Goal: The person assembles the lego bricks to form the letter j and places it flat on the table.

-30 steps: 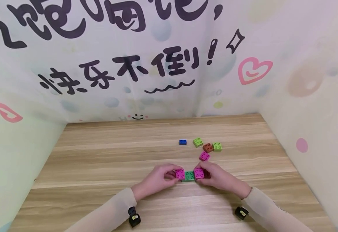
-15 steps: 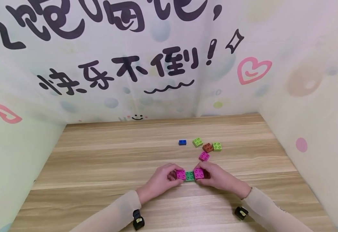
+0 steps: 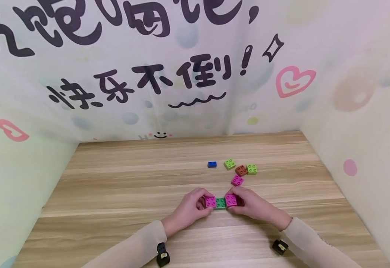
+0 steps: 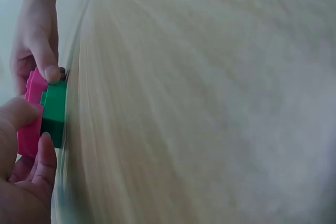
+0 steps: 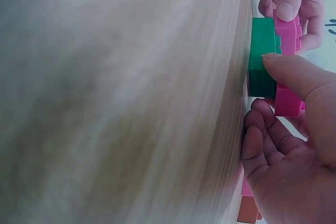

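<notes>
A green brick [image 3: 219, 203] lies flat on the table between my two hands. Two pink bricks sit on top of it, one at each end. My left hand [image 3: 189, 206] pinches the left pink brick [image 3: 210, 201] between thumb and fingers. With thumb and index finger, my right hand [image 3: 255, 204] grips the right pink brick [image 3: 230, 200]. In the right wrist view that thumb also lies against the side of the green brick [image 5: 261, 80], and the nearer pink brick [image 5: 287, 102] overhangs its end. The undersides of the pink bricks are partly hidden by fingers.
Behind the hands lie loose bricks: a blue one [image 3: 212, 164], a lime green one [image 3: 229, 163], a brown one [image 3: 241, 170], another lime green one [image 3: 252, 169] and a pink one [image 3: 237, 180]. A printed cloth wall [image 3: 195, 115] closes off the table's back.
The left pink brick has shifted slightly right over the green brick. My left hand moved right with it, its thumb now further along the front. The right hand keeps its grip.
</notes>
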### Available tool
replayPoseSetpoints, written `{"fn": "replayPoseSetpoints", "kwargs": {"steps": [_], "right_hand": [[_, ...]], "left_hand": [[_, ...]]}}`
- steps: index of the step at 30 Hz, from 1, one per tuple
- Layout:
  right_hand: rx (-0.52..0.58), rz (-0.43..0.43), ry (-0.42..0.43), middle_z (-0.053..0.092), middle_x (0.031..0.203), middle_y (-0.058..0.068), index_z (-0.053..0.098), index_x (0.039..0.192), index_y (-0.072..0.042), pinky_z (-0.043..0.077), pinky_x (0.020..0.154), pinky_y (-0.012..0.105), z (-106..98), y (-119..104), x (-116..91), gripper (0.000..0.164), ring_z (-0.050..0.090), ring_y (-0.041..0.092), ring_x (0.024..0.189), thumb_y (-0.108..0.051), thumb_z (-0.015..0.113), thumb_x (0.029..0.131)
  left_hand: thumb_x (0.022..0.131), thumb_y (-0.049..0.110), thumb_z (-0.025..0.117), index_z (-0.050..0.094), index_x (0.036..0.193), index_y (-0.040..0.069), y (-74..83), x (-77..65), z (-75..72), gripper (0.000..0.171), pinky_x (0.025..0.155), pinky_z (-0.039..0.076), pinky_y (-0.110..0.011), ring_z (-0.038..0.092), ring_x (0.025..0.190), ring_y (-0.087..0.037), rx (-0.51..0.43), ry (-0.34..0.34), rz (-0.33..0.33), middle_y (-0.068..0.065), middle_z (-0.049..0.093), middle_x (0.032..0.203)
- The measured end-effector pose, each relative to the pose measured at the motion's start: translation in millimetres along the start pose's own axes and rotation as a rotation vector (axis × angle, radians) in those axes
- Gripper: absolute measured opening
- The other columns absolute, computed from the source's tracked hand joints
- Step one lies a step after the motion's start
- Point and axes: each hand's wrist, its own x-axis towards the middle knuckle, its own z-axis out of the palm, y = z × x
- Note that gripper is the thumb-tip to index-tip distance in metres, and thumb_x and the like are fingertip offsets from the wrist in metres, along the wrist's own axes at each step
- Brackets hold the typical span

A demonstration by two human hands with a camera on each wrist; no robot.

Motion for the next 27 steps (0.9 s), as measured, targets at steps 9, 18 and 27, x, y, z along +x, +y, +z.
{"fn": "replayPoseSetpoints", "kwargs": {"steps": [9, 18, 27], "right_hand": [[0.019, 0.015, 0.007, 0.064, 0.099, -0.008, 0.063, 0.128, -0.016, 0.054, 0.078, 0.029, 1.3, 4.5, 0.7, 0.037, 0.060, 0.011, 0.089, -0.028, 0.077, 0.096], [0.083, 0.019, -0.009, 0.060, 0.091, -0.009, 0.064, 0.122, -0.020, 0.052, 0.072, 0.026, -0.6, 7.5, 1.5, 0.031, 0.056, 0.007, 0.082, -0.029, 0.078, 0.095], [0.107, 0.001, -0.008, 0.062, 0.089, -0.008, 0.066, 0.116, -0.019, 0.052, 0.072, 0.026, -1.5, 7.7, 3.7, 0.027, 0.057, 0.008, 0.080, -0.029, 0.079, 0.094]], "left_hand": [[0.088, 0.008, 0.080, 0.065, 0.122, 0.012, -7.5, -1.8, -5.6, 0.037, 0.073, 0.055, -0.022, 0.059, 0.084, -0.008, 0.014, 0.004, -0.007, 0.001, 0.063, 0.109], [0.088, 0.021, 0.084, 0.072, 0.125, 0.011, -9.5, 0.8, -6.4, 0.041, 0.095, 0.051, -0.035, 0.061, 0.108, -0.019, 0.130, -0.005, 0.017, -0.003, 0.069, 0.119], [0.087, 0.036, 0.086, 0.074, 0.130, 0.022, -6.4, 15.4, 2.0, 0.047, 0.104, 0.043, -0.042, 0.057, 0.119, -0.019, 0.110, -0.042, -0.041, 0.001, 0.069, 0.128]]}}
